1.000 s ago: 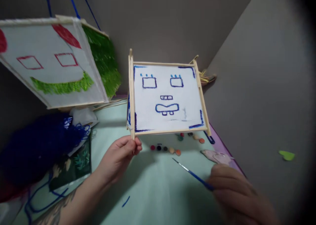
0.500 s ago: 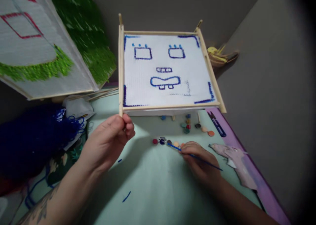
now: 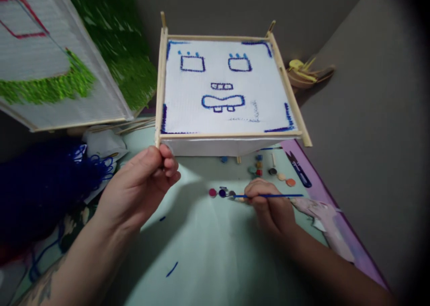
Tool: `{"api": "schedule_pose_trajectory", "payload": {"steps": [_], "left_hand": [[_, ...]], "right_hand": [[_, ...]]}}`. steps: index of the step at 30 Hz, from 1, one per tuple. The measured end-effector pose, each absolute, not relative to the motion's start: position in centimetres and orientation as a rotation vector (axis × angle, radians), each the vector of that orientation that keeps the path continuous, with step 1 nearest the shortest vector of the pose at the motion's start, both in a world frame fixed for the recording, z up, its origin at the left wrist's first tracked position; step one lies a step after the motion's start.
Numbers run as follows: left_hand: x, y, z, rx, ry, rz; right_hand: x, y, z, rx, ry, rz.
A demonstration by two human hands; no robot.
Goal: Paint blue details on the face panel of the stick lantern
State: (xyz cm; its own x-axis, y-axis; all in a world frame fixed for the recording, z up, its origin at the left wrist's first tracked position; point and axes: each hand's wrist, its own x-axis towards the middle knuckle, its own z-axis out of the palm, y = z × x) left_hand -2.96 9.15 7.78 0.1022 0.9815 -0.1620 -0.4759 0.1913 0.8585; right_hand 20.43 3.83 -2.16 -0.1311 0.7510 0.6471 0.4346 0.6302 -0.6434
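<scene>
My left hand [image 3: 144, 180] pinches the lower left corner of a wooden-stick frame [image 3: 231, 136] and holds it up off the table. White paper [image 3: 188, 100] fills the frame, painted with two blue squares, a small barred shape, a mouth-like outline with two teeth, and blue corner marks. My right hand [image 3: 270, 207] is closed around a thin blue paintbrush [image 3: 282, 196], held nearly level. Its tip is beside a row of small paint pots, including a red pot [image 3: 212, 192] and a dark blue pot [image 3: 222, 192]. The right hand partly hides the row's right end.
Further back lie more paint pots [image 3: 259, 165] and thread snips [image 3: 298, 169]. A glue gun [image 3: 331, 225] rests near the right edge. Dark blue yarn [image 3: 43, 189] is heaped at left, below a large painted panel [image 3: 110, 104]. A small bowl [image 3: 302, 75] stands behind.
My right hand has turned the paintbrush from slanting to nearly level, its tip shifting slightly right of the dark blue pot. The frame has tilted and risen a little in view, still in my left hand.
</scene>
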Motion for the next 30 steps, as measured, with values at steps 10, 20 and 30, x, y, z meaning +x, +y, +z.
{"api": "schedule_pose_trajectory", "payload": {"steps": [10, 20, 30], "left_hand": [[-3.1, 9.2, 7.8, 0.724, 0.862, 1.231], [-3.0, 9.1, 7.8, 0.714, 0.863, 1.24], [-3.1, 9.1, 7.8, 0.723, 0.793, 1.222]], "right_hand": [[19.4, 5.0, -2.3, -1.168, -1.806, 0.194], [19.5, 5.1, -2.7, -1.241, -1.819, 0.181], [19.4, 5.4, -3.2, -1.296, -1.809, 0.2]]}}
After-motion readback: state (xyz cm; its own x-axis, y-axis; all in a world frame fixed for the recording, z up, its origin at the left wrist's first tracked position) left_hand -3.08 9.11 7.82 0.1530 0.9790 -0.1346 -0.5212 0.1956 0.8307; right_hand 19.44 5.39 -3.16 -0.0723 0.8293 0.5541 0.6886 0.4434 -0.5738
